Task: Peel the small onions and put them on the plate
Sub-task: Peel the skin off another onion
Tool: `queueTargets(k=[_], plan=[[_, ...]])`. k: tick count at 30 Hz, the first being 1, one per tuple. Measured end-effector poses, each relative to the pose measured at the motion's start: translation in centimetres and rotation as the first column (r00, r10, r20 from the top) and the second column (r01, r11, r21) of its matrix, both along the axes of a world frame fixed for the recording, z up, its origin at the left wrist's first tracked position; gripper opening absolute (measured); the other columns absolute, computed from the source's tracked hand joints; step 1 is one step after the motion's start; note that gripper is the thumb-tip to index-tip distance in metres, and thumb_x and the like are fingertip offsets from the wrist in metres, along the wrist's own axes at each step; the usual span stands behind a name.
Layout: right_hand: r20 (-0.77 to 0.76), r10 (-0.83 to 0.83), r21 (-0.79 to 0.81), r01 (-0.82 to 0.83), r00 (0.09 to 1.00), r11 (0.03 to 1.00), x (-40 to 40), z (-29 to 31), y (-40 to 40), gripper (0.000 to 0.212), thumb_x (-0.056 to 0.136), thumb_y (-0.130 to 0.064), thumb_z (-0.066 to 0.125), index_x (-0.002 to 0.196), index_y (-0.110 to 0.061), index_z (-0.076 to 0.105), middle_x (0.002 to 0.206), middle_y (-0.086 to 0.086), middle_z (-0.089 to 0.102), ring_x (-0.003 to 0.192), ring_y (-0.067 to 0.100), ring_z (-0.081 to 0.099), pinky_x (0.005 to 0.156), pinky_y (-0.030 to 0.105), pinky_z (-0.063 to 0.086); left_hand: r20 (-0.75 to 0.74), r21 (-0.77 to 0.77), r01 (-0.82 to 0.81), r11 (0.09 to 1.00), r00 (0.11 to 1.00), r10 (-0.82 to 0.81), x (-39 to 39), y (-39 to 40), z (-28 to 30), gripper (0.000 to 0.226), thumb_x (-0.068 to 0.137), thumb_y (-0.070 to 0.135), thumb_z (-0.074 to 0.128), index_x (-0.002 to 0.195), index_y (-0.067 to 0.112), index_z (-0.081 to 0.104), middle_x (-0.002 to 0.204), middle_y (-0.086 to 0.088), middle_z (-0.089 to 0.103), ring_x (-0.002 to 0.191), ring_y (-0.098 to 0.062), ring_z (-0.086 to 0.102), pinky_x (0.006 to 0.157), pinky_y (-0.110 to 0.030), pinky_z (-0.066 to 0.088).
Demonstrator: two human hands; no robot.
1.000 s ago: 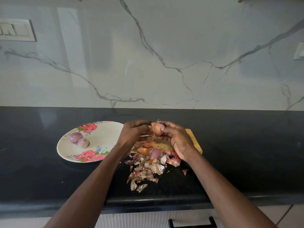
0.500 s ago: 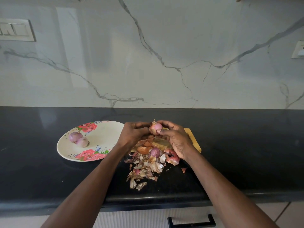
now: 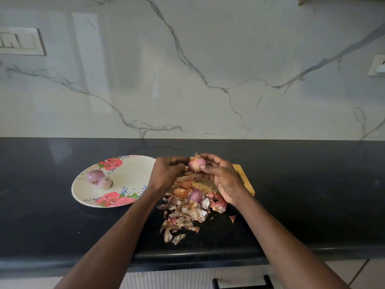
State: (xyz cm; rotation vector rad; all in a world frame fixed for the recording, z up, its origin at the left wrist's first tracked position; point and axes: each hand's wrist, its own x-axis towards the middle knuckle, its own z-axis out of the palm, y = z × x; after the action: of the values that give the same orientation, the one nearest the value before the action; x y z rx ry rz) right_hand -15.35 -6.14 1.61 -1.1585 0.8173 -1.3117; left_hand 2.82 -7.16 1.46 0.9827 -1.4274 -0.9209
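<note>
- Right hand point(image 3: 224, 180) pinches a small onion point(image 3: 196, 164) above the wooden board point(image 3: 245, 180).
- Left hand point(image 3: 166, 174), fingers curled, pinches loose skin at the onion's left side.
- Two peeled onions point(image 3: 99, 178) lie on the floral plate point(image 3: 129, 176), left of the board.

Black stone countertop point(image 3: 302, 184): floral plate point(image 3: 129, 178) at left, wooden cutting board point(image 3: 244, 180) w/ onion peels point(image 3: 185, 220) spilled toward front edge.
</note>
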Motion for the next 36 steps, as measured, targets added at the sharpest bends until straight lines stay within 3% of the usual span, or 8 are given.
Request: queueTargets(k=[5,10,16,19,25,29,33,36], plan=[[-0.016,-0.029,0.01,0.029,0.999,1.0,0.2,-0.1,-0.3,0.033,0.09,0.007,0.061,0.122,-0.002,0.065,0.117,0.027,0.069,0.095,0.035,0.069,0.093,0.049,0.055,0.037,0.001,-0.011,1.0,0.999,0.011,0.1,-0.4,-0.3,0.019,0.092,0.0,0.066,0.107,0.006,0.076,0.095,-0.006,0.079,0.086,-0.026,0.076,0.081,-0.038,0.062],[-0.071,-0.024,-0.007,0.023,0.997,1.0,0.2,-0.1,0.0,0.032,0.09,0.007,0.06,0.116,-0.007,0.072,0.11,0.024,0.072,0.089,0.031,0.072,0.09,0.049,0.058,0.099,-0.051,0.026,0.998,0.995,-0.021,0.2,-0.1,-0.3,0.025,0.088,0.014,0.077,0.112,0.005,0.076,0.098,-0.007,0.079,0.087,-0.026,0.076,0.084,-0.044,0.061],[-0.095,-0.056,-0.041,0.053,0.994,0.998,0.2,-0.1,0.0,0.032,0.088,0.007,0.061,0.113,-0.009,0.074,0.111,0.02,0.073,0.094,0.028,0.071,0.076,0.031,0.06,0.114,-0.093,0.011,0.996,0.993,0.0,0.2,0.3,0.0,0.019,0.091,0.007,0.071,0.109,0.003,0.076,0.092,-0.008,0.079,0.08,-0.026,0.077,0.078,-0.034,0.063],[-0.103,-0.052,-0.041,0.048,0.993,0.998,0.2,-0.1,0.1,0.033,0.087,0.006,0.063,0.113,-0.009,0.074,0.11,0.019,0.074,0.094,0.027,0.071,0.074,0.03,0.058,0.155,-0.124,-0.011,0.992,0.987,0.03,0.2,0.4,-0.1,0.017,0.093,0.006,0.069,0.108,0.006,0.077,0.091,-0.006,0.079,0.077,-0.023,0.077,0.073,-0.03,0.062],[-0.186,-0.081,-0.079,0.067,0.979,0.995,0.2,-0.4,-0.1,0.034,0.076,-0.004,0.081,0.107,-0.019,0.075,0.115,0.008,0.073,0.104,0.032,0.071,0.092,0.052,0.058,0.205,-0.162,-0.029,0.986,0.977,0.063,0.1,0.6,-0.1,0.017,0.093,0.01,0.07,0.108,0.007,0.078,0.088,-0.001,0.079,0.076,-0.016,0.076,0.074,-0.031,0.062],[-0.184,-0.086,-0.068,0.075,0.979,0.995,0.2,-0.6,-0.2,0.035,0.076,-0.001,0.081,0.106,-0.016,0.072,0.114,0.008,0.073,0.106,0.035,0.07,0.093,0.06,0.054,0.218,-0.171,-0.038,0.984,0.973,0.076,0.0,0.9,0.0,0.017,0.095,0.009,0.067,0.108,0.007,0.077,0.089,-0.001,0.078,0.076,-0.013,0.076,0.071,-0.025,0.06],[-0.12,-0.077,-0.041,0.073,0.99,0.997,0.2,-0.4,-0.1,0.045,0.067,-0.003,0.081,0.109,-0.012,0.069,0.114,0.013,0.073,0.111,0.045,0.065,0.095,0.067,0.05,0.158,-0.161,-0.072,0.984,0.983,0.097,0.1,0.9,0.0,0.014,0.095,0.007,0.066,0.102,0.012,0.078,0.087,-0.003,0.079,0.075,-0.018,0.076,0.074,-0.032,0.062],[-0.1,-0.053,-0.026,0.051,0.994,0.998,0.2,-0.2,0.0,0.043,0.071,0.003,0.079,0.111,-0.007,0.068,0.114,0.017,0.072,0.103,0.043,0.068,0.096,0.067,0.049,0.162,-0.15,-0.08,0.985,0.981,0.104,0.2,0.8,0.0,0.017,0.094,0.007,0.067,0.095,0.022,0.076,0.086,-0.005,0.078,0.074,-0.019,0.076,0.075,-0.037,0.063]])
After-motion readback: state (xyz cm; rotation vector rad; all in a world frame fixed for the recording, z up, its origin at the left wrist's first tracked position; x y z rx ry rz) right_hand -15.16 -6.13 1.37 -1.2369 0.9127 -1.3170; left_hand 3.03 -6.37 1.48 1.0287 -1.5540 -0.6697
